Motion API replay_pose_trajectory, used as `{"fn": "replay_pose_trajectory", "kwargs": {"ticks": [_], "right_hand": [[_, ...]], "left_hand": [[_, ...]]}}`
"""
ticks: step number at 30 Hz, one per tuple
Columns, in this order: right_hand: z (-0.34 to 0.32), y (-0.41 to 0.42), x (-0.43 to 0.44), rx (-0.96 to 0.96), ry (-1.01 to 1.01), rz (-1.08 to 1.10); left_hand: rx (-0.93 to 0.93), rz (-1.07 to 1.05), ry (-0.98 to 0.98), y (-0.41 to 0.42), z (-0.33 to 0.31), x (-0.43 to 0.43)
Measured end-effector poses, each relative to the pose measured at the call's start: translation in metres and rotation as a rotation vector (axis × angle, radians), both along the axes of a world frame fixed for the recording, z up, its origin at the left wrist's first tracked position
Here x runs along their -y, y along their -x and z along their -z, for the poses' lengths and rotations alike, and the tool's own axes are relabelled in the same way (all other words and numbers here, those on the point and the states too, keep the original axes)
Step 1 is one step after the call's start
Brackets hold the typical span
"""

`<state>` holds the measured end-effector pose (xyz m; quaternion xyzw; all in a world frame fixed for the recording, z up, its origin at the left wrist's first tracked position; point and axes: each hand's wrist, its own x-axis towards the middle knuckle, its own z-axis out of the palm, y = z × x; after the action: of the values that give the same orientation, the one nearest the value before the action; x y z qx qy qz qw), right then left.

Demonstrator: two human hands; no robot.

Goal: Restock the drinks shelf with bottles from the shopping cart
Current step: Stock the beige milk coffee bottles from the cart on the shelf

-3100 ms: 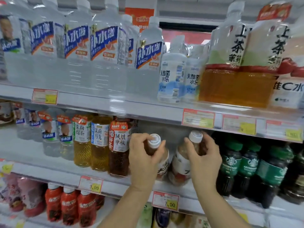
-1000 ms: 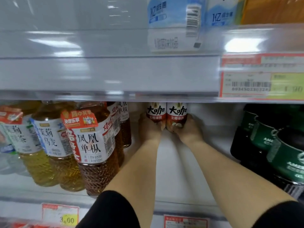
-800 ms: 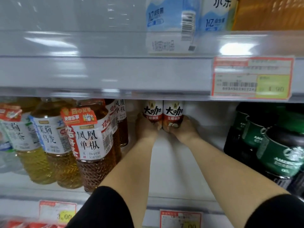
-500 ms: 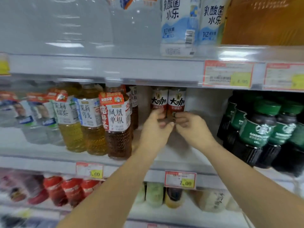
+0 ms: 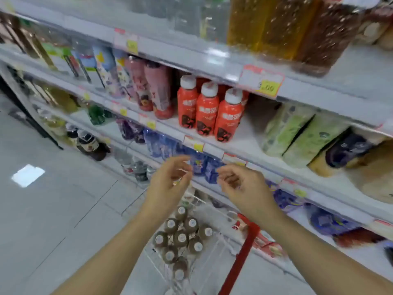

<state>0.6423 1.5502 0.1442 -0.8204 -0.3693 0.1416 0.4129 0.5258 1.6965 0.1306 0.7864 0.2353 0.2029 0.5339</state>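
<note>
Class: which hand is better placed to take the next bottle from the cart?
Probably left. The left hand hovers, open, almost straight above the bottles in the cart; the right hand, also open, hangs further aside, above the cart's red handle.

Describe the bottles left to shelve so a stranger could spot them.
In front of the drinks shelves stands a white wire shopping cart with a red handle. Inside it cluster brown bottles with white caps, unlike the orange-red bottles shelved above.

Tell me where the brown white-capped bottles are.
Bottom centre of the head view, the brown white-capped bottles cluster in the white wire cart, left of its red handle.
</note>
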Motion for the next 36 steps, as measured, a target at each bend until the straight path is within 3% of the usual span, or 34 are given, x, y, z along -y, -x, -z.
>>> {"fn": "replay_pose_trajectory", "kwargs": {"ticks": [9, 15, 20, 23, 26, 32, 36], "right_hand": [[0.214, 0.044, -0.096, -0.171, 0.434, -0.179], [0.331, 0.061, -0.126, -0.143, 0.694, -0.225], [0.392, 0.069, -0.137, -0.086, 0.757, -0.239], [0.409, 0.068, -0.147, 0.026, 0.758, -0.211], [0.411, 0.061, -0.151, 0.022, 0.642, -0.181], [0.348, 0.050, -0.111, -0.068, 0.330, 0.034], [0.303, 0.043, -0.086, -0.066, 0.182, 0.110]], "left_hand": [[-0.520, -0.183, 0.150, 0.110, 0.222, -0.049], [-0.627, -0.125, 0.044, 0.129, 0.312, -0.062], [-0.590, -0.133, -0.068, 0.133, 0.335, -0.065], [-0.550, -0.158, -0.085, 0.132, 0.341, -0.069], [-0.549, -0.139, -0.104, 0.131, 0.345, -0.074], [-0.501, 0.025, -0.244, 0.113, 0.329, -0.084], [-0.751, 0.292, -0.226, 0.083, 0.338, -0.084]]}}
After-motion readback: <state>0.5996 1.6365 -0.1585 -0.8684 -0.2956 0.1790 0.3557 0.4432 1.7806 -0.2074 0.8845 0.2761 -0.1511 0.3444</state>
